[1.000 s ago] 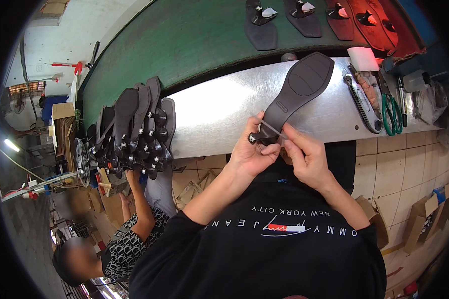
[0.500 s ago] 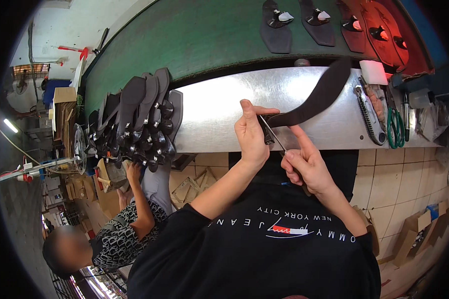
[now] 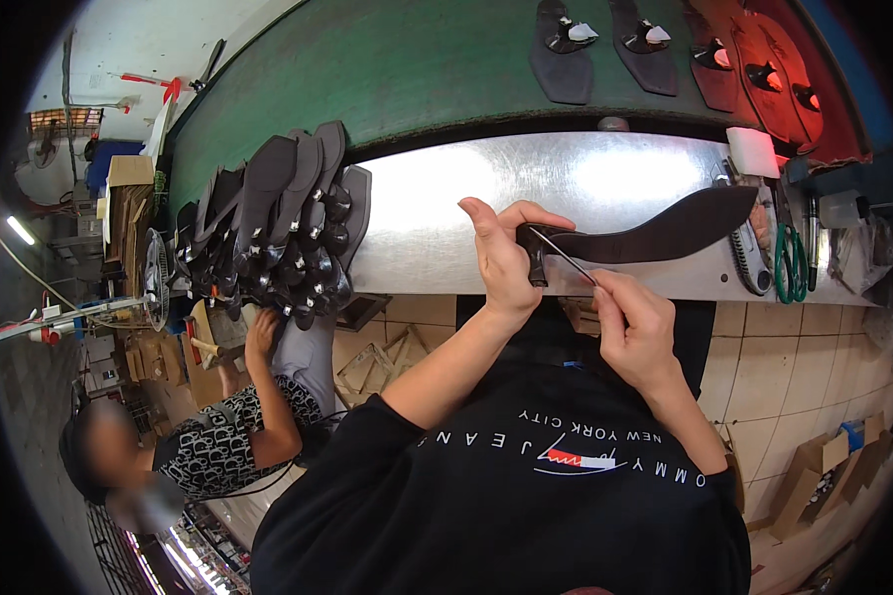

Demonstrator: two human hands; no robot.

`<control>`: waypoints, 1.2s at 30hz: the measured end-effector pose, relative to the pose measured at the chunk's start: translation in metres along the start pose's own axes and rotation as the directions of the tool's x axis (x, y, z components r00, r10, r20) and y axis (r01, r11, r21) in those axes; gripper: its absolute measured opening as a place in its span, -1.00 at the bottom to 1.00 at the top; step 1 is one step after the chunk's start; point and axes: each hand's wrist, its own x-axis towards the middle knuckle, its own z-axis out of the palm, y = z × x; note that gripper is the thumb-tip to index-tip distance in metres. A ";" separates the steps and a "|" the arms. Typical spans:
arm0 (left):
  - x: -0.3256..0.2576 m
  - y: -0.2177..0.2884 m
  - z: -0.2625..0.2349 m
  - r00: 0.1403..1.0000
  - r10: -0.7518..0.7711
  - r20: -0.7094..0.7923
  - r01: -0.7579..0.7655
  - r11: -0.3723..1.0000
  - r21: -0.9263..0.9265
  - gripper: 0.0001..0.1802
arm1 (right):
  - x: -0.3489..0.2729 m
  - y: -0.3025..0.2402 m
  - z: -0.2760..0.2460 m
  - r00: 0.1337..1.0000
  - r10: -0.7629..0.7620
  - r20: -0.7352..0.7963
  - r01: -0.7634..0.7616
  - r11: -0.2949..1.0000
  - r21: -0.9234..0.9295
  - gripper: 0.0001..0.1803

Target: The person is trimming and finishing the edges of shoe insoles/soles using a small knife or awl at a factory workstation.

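My left hand (image 3: 508, 260) is closed on the strap end of a black sandal (image 3: 655, 238), with its thumb sticking up. The long flat sole reaches out to the right over the metal bench top, and a glossy black strap shows beside my fingers. My right hand (image 3: 637, 322) pinches a thin metal rod-like tool (image 3: 563, 255). The tool slants up and left, its far end at the strap beside my left fingers; its handle is hidden in my right hand.
At the left, black sandals (image 3: 268, 213) lie heaped on the metal bench (image 3: 422, 218). More sandals (image 3: 563, 69) line the green surface (image 3: 417, 69) beyond. Green-handled scissors (image 3: 790, 263) and a utility knife (image 3: 752, 260) lie right. A co-worker (image 3: 233, 436) sits at lower left.
The sandal's sole has swung down from an upward slant to nearly level. My right hand has moved slightly right, drawing back along the tool, and its index finger no longer points up toward the sole.
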 end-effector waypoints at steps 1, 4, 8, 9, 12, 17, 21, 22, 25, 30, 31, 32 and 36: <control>0.000 0.002 0.000 0.999 -0.043 0.020 0.043 0.999 -0.026 0.03 | 0.000 -0.002 0.002 1.000 0.000 0.001 0.000 1.000 0.002 -0.82; 0.002 0.002 -0.002 0.990 -0.126 0.067 0.131 0.988 -0.078 0.07 | -0.001 -0.007 0.006 1.000 -0.023 0.015 0.022 0.999 0.036 -0.82; 0.008 -0.010 -0.014 0.890 -0.385 0.246 0.455 0.787 -0.417 -0.07 | 0.000 -0.015 0.004 0.994 -0.011 0.109 -0.001 0.994 0.114 -0.87; 0.011 -0.011 -0.014 0.849 -0.431 0.305 0.528 0.700 -0.482 -0.10 | -0.003 -0.020 0.003 0.983 -0.063 0.175 0.043 0.993 0.114 -0.86; 0.020 -0.002 0.005 0.556 -0.729 0.400 0.719 0.180 -0.671 -0.20 | -0.004 -0.022 0.006 0.975 -0.096 0.199 0.070 0.989 0.131 -0.88; 0.001 -0.027 0.003 0.686 -0.538 0.490 0.652 0.155 -0.742 -0.51 | 0.002 -0.012 0.000 0.997 0.060 -0.043 -0.062 0.997 -0.050 -0.95; 0.005 -0.025 0.006 0.647 -0.589 0.483 0.666 0.130 -0.734 -0.51 | -0.003 -0.008 0.008 0.996 0.088 0.019 -0.087 0.994 -0.061 -0.96; 0.005 -0.023 0.009 0.664 -0.632 0.400 0.670 0.265 -0.693 -0.50 | -0.004 -0.008 0.009 0.994 0.101 0.052 -0.098 0.994 -0.055 -0.96; 0.007 -0.021 0.009 0.678 -0.657 0.330 0.658 0.340 -0.672 -0.48 | -0.006 -0.009 0.010 0.989 0.104 0.105 -0.103 0.995 -0.018 -0.95; 0.010 -0.027 0.006 0.696 -0.650 0.305 0.666 0.426 -0.612 -0.51 | -0.008 -0.012 0.010 0.989 0.063 0.134 -0.064 0.998 0.001 -0.94; 0.013 -0.029 0.006 0.698 -0.647 0.305 0.669 0.440 -0.599 -0.52 | -0.007 -0.013 0.009 0.986 0.077 0.146 -0.075 0.997 -0.020 -0.93; 0.014 -0.031 0.005 0.698 -0.647 0.307 0.670 0.439 -0.599 -0.52 | -0.008 -0.015 0.008 0.983 0.092 0.156 -0.087 0.995 -0.043 -0.93; 0.029 -0.033 -0.008 0.695 -0.674 0.251 0.675 0.491 -0.551 -0.49 | -0.020 -0.021 0.027 0.976 -0.062 0.207 0.051 0.997 0.058 -0.94</control>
